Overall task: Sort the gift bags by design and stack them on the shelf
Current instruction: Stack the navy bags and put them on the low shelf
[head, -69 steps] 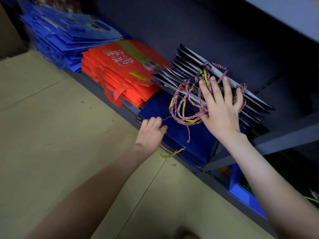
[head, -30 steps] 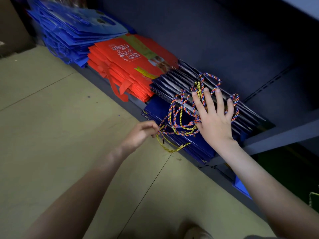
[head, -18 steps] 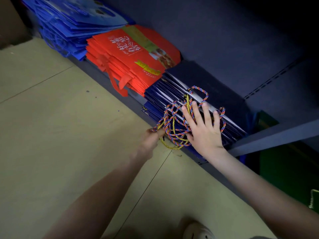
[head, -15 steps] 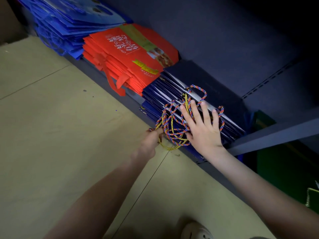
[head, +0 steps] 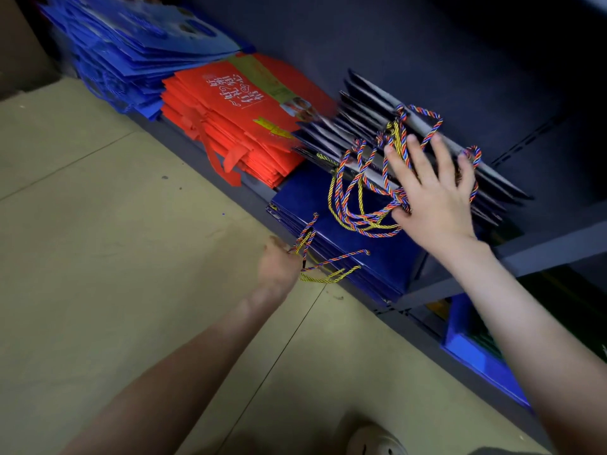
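A stack of flat navy gift bags lies on the low grey shelf. Above it, several more navy bags are tipped up on edge, and my right hand presses on them with spread straight fingers over their braided cord handles. My left hand is at the stack's front edge and pinches loose cord handles there. Left of the navy bags lie a stack of red bags and a stack of bright blue bags.
The shelf stands on a beige floor. Below the shelf at right sits a blue bin. The dark back panel rises behind the stacks. A light shoe shows at the bottom.
The upper navy bags, lying nearly flat half a second ago, are lifted up on edge again under my right hand. My left hand has drawn cord handles out from the stack's front edge.
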Motion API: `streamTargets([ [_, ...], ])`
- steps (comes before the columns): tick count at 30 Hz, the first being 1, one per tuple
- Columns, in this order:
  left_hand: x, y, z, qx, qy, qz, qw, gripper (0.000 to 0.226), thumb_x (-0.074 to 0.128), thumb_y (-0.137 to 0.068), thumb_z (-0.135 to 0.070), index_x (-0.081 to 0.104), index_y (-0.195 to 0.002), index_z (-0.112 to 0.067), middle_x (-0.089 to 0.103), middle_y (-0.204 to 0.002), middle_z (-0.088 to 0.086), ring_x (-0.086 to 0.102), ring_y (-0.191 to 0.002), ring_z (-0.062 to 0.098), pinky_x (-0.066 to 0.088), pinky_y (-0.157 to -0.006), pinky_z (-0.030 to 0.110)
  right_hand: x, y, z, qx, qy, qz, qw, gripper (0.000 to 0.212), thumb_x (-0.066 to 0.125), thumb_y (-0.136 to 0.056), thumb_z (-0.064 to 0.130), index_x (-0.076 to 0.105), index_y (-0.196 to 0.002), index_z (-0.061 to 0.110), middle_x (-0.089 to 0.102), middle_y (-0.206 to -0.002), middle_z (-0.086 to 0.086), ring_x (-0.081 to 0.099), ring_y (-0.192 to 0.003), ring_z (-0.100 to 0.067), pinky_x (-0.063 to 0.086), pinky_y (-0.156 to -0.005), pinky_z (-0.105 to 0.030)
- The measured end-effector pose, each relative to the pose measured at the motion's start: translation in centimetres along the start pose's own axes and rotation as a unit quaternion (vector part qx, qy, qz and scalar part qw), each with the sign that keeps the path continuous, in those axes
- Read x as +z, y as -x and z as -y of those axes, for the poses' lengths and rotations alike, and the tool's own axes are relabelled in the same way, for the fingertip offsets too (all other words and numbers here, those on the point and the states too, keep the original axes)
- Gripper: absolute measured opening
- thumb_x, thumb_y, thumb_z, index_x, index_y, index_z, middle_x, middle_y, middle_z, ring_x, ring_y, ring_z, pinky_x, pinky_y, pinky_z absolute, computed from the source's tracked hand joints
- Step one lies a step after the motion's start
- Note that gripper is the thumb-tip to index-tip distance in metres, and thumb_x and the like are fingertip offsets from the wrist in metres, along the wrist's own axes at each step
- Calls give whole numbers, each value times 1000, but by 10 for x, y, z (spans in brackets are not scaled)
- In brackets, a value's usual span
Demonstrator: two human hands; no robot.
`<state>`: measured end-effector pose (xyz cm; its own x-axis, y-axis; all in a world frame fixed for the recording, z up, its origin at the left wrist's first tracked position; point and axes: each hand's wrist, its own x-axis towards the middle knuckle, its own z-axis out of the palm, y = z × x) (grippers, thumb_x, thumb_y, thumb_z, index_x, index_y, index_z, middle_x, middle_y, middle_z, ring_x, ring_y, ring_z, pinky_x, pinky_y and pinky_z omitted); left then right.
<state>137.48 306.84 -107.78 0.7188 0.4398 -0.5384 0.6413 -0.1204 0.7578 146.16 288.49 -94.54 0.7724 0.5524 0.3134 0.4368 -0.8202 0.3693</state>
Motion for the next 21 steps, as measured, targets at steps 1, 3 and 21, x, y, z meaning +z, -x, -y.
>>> streamTargets([
  [1,-1,0,-3,49,-14,-50,997,37,53,-80,-4,49,-117,-5,53,-112,14,51,-105,30,43,-87,35,-3,-3,-3,5,-4,5,1000,100,76,-68,21,20,-150,29,23,-156,-5,9,-143,-30,7,-111,-54],
  [3,-3,0,-9,182,-29,-146,972,41,58,-76,-2,54,-116,-3,50,-110,18,47,-106,34,37,-91,38,-6,-6,-4,9,-8,9,1000,99,75,-68,21,20,-150,30,22,-157,-4,8,-143,-29,7,-111,-54],
  [21,-47,-24,-72,177,9,201,964,26,42,-97,-3,46,-77,-19,43,-80,-4,35,-88,15,28,-69,23,-7,-7,-3,6,-11,-1,1000,102,77,-66,23,21,-151,29,23,-156,-4,10,-143,-30,7,-110,-55],
])
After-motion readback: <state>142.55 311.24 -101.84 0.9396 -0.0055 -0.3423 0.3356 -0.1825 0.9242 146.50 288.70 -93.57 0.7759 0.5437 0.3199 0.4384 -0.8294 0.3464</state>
